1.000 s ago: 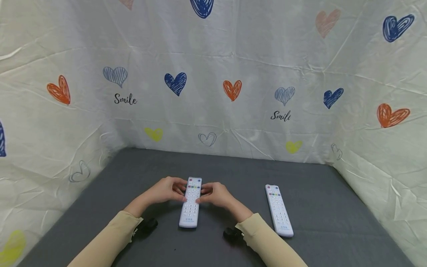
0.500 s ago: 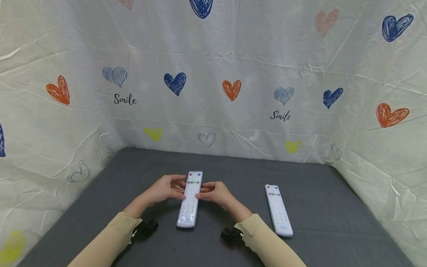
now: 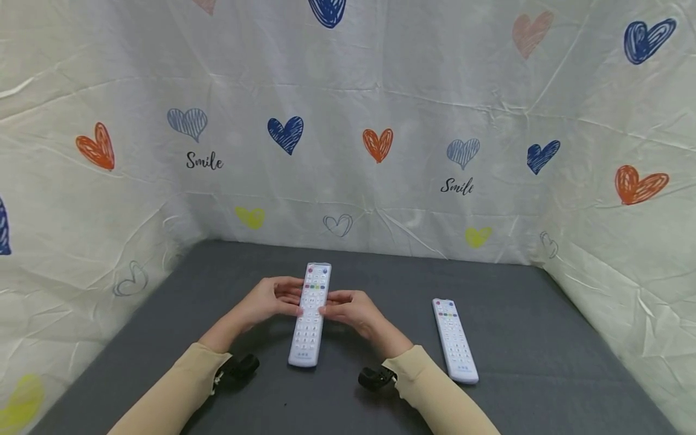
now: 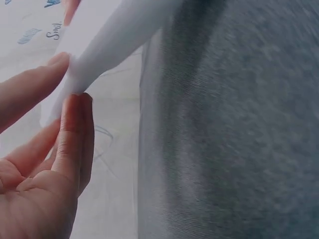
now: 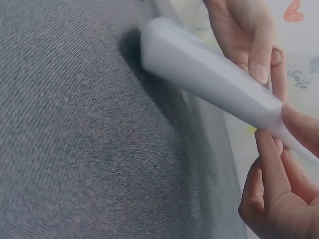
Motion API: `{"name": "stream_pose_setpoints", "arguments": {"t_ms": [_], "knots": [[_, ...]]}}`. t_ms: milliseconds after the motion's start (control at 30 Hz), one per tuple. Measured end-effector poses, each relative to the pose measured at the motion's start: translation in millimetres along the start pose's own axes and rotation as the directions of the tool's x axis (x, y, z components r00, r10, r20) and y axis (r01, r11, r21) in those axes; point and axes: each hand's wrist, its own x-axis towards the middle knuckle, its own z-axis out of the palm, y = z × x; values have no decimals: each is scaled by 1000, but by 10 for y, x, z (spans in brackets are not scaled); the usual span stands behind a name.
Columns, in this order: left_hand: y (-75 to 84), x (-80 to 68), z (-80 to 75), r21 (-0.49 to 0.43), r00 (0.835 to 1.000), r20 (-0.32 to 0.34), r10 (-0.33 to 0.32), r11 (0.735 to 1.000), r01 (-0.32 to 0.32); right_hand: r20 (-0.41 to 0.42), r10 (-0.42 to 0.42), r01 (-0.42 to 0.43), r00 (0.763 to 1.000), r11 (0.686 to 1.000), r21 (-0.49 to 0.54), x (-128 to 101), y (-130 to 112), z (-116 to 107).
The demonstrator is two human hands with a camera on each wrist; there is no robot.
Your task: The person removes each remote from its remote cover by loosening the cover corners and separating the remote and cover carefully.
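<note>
Both hands hold one white remote control (image 3: 309,320) between them, its button side up and its far end raised above the dark cloth. My left hand (image 3: 267,302) pinches the left edge, thumb on top and fingertips beneath. On the opposite edge, my right hand (image 3: 353,311) pinches it the same way. The left wrist view shows the remote's side (image 4: 107,47) between thumb and fingers. In the right wrist view the near end of the remote (image 5: 199,69) hangs close over the cloth, with a shadow under it; whether it touches is hard to tell.
A second white remote control (image 3: 455,341) lies on the dark grey tabletop (image 3: 522,338) to the right, beyond the right forearm. Pale curtains with printed hearts (image 3: 377,145) enclose the back and sides. A black wrist camera (image 3: 375,378) sits under the right sleeve.
The held remote's far end has risen and tilted up, with both hands moving slightly upward along with it. The second remote has stayed in place.
</note>
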Motion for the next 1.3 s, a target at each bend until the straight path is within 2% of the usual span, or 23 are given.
{"name": "stream_pose_setpoints", "arguments": {"t_ms": [267,433,633,900,1100,1300], "knots": [[84,22,-14,-31,998,-54,18,999,-20,-9,-34,34,999,999,-30,-45,-96,-10],[145,23,-11,-56,996,-80,51,997,-56,-20,-58,57,998,997,-53,-72,-147,-22],[187,41,-12,-65,990,-97,104,992,-111,-37,-137,132,990,986,-104,-79,-181,-24],[242,33,-10,-94,983,-135,128,985,-141,-81,-226,210,971,963,-169,-114,-260,-1],[284,31,-13,-105,976,-168,135,982,-154,-125,-231,204,965,960,-192,-128,-321,24],[297,34,-22,-112,966,-192,173,974,-197,-152,-232,199,961,959,-202,-127,-345,42]]}}
